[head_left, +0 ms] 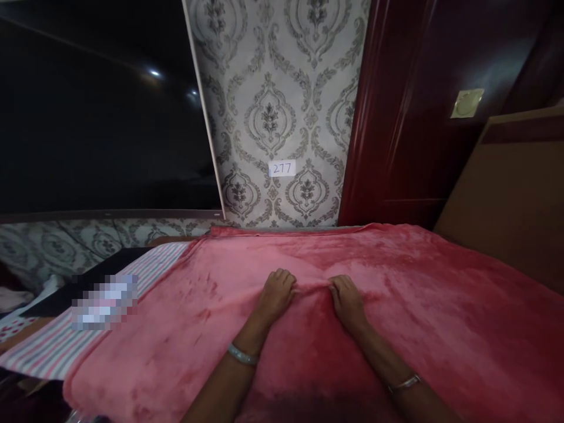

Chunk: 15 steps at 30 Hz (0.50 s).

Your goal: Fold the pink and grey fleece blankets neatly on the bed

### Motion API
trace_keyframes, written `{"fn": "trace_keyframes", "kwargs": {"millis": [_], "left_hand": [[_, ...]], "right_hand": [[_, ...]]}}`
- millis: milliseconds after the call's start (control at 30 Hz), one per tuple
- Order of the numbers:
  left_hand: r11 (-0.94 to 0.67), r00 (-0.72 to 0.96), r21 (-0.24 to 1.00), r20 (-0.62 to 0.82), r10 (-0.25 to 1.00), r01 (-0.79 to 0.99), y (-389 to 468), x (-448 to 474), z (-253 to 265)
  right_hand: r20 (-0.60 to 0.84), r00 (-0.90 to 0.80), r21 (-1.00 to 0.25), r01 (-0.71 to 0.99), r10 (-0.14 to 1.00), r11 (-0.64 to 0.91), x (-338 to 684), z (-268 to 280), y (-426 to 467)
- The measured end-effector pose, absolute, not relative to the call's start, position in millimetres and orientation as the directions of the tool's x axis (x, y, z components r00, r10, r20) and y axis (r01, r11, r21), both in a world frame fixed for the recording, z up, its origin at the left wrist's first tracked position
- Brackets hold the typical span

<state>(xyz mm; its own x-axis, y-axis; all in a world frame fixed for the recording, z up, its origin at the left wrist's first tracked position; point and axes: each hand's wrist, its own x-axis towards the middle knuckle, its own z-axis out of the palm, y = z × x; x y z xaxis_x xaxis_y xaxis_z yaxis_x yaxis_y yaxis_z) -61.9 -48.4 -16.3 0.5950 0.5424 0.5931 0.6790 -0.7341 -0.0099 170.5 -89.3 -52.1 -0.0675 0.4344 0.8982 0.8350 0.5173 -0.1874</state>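
A red plush blanket (176, 335) lies spread over a wide surface, its left edge hemmed. Near its middle, my left hand (277, 291) is closed on a pinch of the fabric. A short distance to the right, my right hand (347, 298) also grips the blanket, fingers curled into it. Between the two hands the cloth is pulled up into a small raised ridge. Each wrist wears a bracelet. The fingertips of both hands are partly hidden in the fabric.
Under the blanket's left edge shows a striped cloth (48, 355), with a blurred item (104, 302) on it. A large television screen (106, 117) stands at the back left. A cardboard panel (511, 194) leans by the dark red door (396, 117); a card (282, 168) marks the wall.
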Motion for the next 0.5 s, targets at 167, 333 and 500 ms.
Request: {"fn": "trace_keyframes", "kwargs": {"millis": [167, 333, 500], "left_hand": [[-0.687, 0.584, 0.056, 0.479, 0.656, 0.725, -57, -76, -7], [-0.638, 0.547, 0.048, 0.468, 0.694, 0.769, -63, -88, 7], [-0.662, 0.626, -0.106, 0.463, 0.627, 0.742, -86, -83, 19]], "right_hand": [[0.912, -0.072, -0.167, 0.835, 0.405, 0.525, 170, -52, -91], [0.927, -0.095, -0.130, 0.826, 0.362, 0.549, 172, -52, -94], [0.943, -0.053, -0.143, 0.825, 0.327, 0.547, 177, -47, -103]]}}
